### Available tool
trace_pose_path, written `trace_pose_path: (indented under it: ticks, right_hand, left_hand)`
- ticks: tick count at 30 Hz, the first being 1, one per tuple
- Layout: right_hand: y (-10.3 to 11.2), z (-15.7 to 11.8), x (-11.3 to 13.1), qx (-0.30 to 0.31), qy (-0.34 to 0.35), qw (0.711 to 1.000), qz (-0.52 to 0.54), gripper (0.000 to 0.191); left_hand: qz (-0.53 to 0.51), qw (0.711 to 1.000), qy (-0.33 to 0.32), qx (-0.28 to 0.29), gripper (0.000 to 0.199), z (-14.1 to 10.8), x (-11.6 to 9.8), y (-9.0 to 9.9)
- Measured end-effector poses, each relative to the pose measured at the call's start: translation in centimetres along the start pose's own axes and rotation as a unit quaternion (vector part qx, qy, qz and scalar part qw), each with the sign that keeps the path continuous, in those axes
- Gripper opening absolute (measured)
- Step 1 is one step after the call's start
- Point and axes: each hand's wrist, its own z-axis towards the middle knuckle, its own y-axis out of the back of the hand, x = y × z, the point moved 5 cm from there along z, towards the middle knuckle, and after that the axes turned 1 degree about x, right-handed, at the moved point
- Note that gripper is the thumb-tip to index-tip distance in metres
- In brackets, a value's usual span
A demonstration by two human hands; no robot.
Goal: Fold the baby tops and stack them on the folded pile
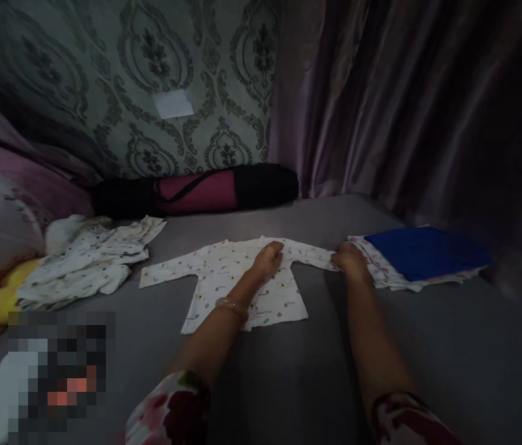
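Note:
A small white long-sleeved shirt (223, 278) with a scattered print lies spread flat on the grey bed sheet (283, 377), both sleeves stretched out sideways. My left hand (269, 259), with a bangle at its wrist, is on the upper right of the shirt near the shoulder, its fingers curled in against the cloth. At the end of the right sleeve, my right hand (351, 261) is closed on the cuff. The fingertips of the right hand are partly hidden.
Right of my hand is a folded cloth stack topped by a blue piece (427, 252). Crumpled white printed clothing (89, 262) lies left, beside something yellow (4, 290). A black and pink long bag (196, 191) lies along the wall. Bottom left is a partly pixelated white object (1, 389).

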Motion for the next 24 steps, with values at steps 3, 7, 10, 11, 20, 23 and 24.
trace_pose_path:
  ticks: [3,7,10,11,20,23,24]
  right_hand:
    - [-0.2,0.5,-1.3,0.036,-0.074,0.996,-0.012,0.030]
    - [-0.3,1.2,-2.5,0.027,-0.034,0.994,0.102,0.024]
    - [0.1,1.5,-2.4,-0.025,0.007,0.971,0.238,0.031]
    - [0.2,1.6,-2.2,-0.051,0.015,0.955,0.291,0.034]
    - [1.4,0.5,0.7,-0.225,0.076,0.910,0.339,0.043]
    - [1.6,0.5,0.5,-0.221,0.081,0.910,0.342,0.042]
    - [1.6,0.5,0.4,-0.218,0.081,0.908,0.348,0.042]
  left_hand:
    - [0.019,0.999,-0.025,0.010,0.045,0.4,0.2,-0.7]
    - [0.055,0.998,-0.006,0.043,0.053,0.7,0.7,-1.4]
    - [0.079,0.994,0.008,0.078,0.059,0.7,0.9,-1.7]
    - [0.083,0.992,0.011,0.094,0.063,0.7,0.9,-1.8]
    - [0.135,0.975,-0.004,0.177,0.088,0.9,-0.3,-0.6]
    - [0.154,0.970,-0.007,0.188,0.093,1.5,-0.7,-0.1]
    - [0.163,0.967,-0.007,0.194,0.095,1.9,-0.7,0.0]
